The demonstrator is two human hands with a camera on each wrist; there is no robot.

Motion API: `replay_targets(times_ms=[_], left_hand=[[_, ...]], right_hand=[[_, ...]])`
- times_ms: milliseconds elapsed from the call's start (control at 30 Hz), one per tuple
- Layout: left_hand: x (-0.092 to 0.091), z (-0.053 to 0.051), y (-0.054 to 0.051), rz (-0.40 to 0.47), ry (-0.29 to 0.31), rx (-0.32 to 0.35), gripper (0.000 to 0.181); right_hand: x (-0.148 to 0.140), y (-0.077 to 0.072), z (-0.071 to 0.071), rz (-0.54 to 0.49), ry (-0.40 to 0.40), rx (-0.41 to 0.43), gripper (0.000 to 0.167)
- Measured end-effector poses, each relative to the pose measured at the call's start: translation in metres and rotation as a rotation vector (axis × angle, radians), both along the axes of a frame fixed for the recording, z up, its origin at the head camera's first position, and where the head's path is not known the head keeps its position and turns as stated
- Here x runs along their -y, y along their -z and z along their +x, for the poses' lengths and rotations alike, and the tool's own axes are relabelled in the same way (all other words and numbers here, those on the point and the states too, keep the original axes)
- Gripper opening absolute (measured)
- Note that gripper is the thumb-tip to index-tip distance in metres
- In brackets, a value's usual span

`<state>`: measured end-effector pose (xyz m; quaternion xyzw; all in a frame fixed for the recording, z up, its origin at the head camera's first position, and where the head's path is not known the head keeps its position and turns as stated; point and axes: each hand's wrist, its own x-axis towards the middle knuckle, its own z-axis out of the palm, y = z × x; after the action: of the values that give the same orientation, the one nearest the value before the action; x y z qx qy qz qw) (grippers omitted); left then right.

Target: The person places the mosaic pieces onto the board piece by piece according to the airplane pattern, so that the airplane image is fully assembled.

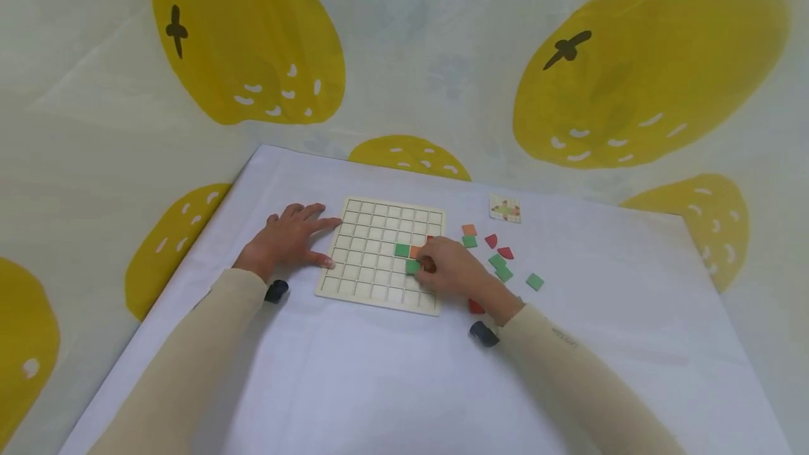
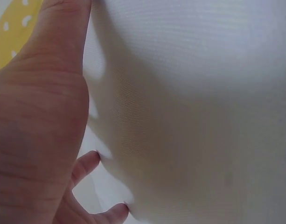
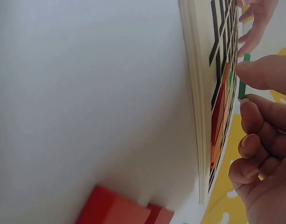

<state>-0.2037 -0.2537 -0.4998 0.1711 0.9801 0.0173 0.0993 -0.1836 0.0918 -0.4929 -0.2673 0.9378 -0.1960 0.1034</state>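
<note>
A wooden grid board lies on the white cloth. At its left edge my left hand has its fingers spread, with a fingertip and the thumb touching the rim. Over the board's right half, my right hand pinches a green square tile between thumb and index finger, the tile standing on edge in the right wrist view. Another green tile sits in the grid beside an orange tile. A red piece also lies on the board, and my right hand hides part of this group in the head view.
Loose green tiles, an orange tile and red rounded pieces are scattered right of the board. A small pattern card lies behind them. Another red piece is by the right wrist. A fruit-printed sheet hangs behind the table.
</note>
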Motion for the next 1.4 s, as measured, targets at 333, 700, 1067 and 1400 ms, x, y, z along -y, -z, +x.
replay_targets(times_ms=[333, 700, 1067, 1400], left_hand=[[0.0, -0.001, 0.002, 0.009, -0.007, 0.004, 0.096], [-0.002, -0.001, 0.003, 0.019, -0.029, 0.016, 0.096], [-0.002, -0.001, 0.003, 0.014, -0.035, 0.023, 0.096], [-0.001, -0.001, 0.006, 0.022, -0.036, 0.023, 0.096]], right_hand=[[0.007, 0.007, -0.002, -0.018, -0.024, -0.051, 0.014], [0.018, 0.006, 0.001, -0.012, 0.011, -0.059, 0.012], [0.024, 0.008, 0.002, 0.017, 0.046, -0.046, 0.016], [0.027, 0.011, 0.003, -0.028, 0.134, 0.027, 0.028]])
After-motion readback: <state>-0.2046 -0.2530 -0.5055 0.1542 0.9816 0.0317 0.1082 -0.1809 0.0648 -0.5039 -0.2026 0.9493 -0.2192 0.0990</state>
